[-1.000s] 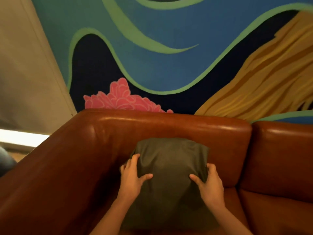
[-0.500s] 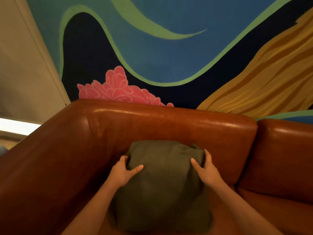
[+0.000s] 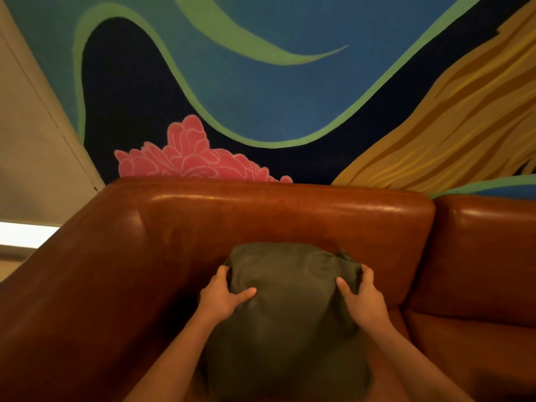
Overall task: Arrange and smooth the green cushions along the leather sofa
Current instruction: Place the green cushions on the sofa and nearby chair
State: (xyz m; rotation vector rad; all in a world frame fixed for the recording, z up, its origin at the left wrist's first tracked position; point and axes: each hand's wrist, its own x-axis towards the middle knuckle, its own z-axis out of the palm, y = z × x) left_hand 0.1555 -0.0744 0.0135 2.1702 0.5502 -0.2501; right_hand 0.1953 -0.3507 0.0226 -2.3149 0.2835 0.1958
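A dark green cushion (image 3: 287, 320) leans against the backrest of the brown leather sofa (image 3: 278, 216), in its left corner seat. My left hand (image 3: 222, 295) grips the cushion's upper left side, thumb on the front and fingers wrapped behind the edge. My right hand (image 3: 362, 297) holds the upper right side the same way, where the fabric bunches into a fold at the top corner. The cushion's lower part lies on the seat between my forearms.
The sofa's left armrest (image 3: 66, 300) rises close beside the cushion. A second backrest section (image 3: 487, 245) and seat continue to the right. A painted mural wall (image 3: 261, 97) stands behind the sofa, with a beige panel (image 3: 32, 146) at the left.
Both hands have slid from the cushion's front face up to its top corners and now grip the sides. The cushion has been pressed closer against the backrest.
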